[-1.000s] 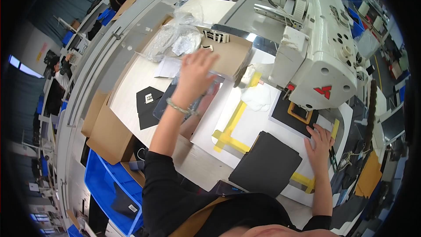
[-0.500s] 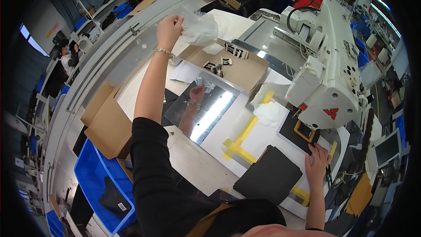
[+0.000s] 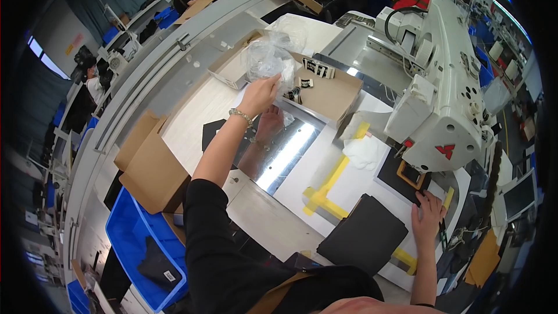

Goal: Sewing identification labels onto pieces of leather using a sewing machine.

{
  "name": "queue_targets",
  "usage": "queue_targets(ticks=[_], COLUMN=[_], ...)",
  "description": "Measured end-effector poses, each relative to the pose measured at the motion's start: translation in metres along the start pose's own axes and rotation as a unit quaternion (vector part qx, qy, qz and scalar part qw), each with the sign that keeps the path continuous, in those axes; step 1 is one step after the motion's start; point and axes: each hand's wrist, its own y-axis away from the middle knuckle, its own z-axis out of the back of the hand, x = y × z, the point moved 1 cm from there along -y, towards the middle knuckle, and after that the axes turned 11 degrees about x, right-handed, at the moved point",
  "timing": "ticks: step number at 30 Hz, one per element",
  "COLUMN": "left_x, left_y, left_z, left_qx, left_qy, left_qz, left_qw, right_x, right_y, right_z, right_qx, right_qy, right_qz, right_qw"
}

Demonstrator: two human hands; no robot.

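Sewing machine: the white head (image 3: 447, 104) stood on the right, over the papered and taped work surface.
Blue bin: it (image 3: 125, 238) sat at lower left with a dark piece inside.
Mirror-like plate: this shiny sheet (image 3: 289, 154) lay below the left hand and reflected it.
Cardboard box: shallow and tan, it (image 3: 334, 94) lay beyond the plate; the bag hid part of it.
Black stack: dark flat pieces (image 3: 365, 235) lay near the person's body, left of the right hand.
Plastic bag: clear and crumpled, it (image 3: 268, 58) was at the left hand's fingertips, over the box's left part; whether it rested there or hung was unclear. It looked very light, limp and slippery, likely to slide or tear if tugged; a gathered fold at its near edge seemed the best hold.
Black sheet: it (image 3: 388, 170) lay flat by the machine, probably thin and flexible, best steadied by its edge.
Left hand: its fingers pinched the bag's near edge (image 3: 260, 96).
Right hand: it (image 3: 429, 214) rested with fingers spread at the black sheet's near edge, grasping nothing visible.
Orange frame: it (image 3: 402, 170) sat on the black sheet.
Labels: small black-and-white pieces (image 3: 318, 68) lay in the box.
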Motion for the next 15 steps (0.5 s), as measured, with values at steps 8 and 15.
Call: queue_targets(ticks=[8,15], left_x=[-0.04,-0.004], left_y=[0.0,-0.019], left_z=[0.017,0.025], left_qx=[-0.011,-0.043], left_qy=[0.087,0.066], left_qz=[0.105,0.1], left_qw=[0.991,0.992], right_x=[0.002,0.007], right_y=[0.004,0.004], right_z=[0.004,0.005], right_qx=[0.003,-0.016], right_qy=[-0.017,-0.005], right_qz=[-0.012,0.021], right_qw=[1.0,1.0])
